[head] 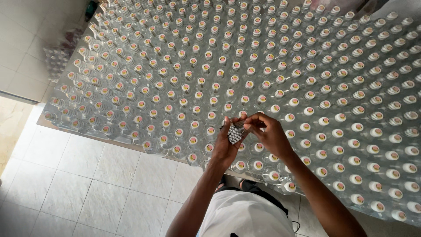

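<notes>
Small checkered strip (235, 133) held above the near edge of the worktop (44, 118). Left hand (226, 147) fingers clamped on the strip; right hand (268, 134) fingers pinching its top. Clear capped bottles (197, 70) packed all around. White tiled floor (87, 175) below the worktop.

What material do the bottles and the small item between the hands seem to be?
Bottles: probably clear glossy plastic, see-through with highlights.
Small item between left hand and right hand: shiny, silvery, patterned, perhaps foil or film; too small to tell.
</notes>
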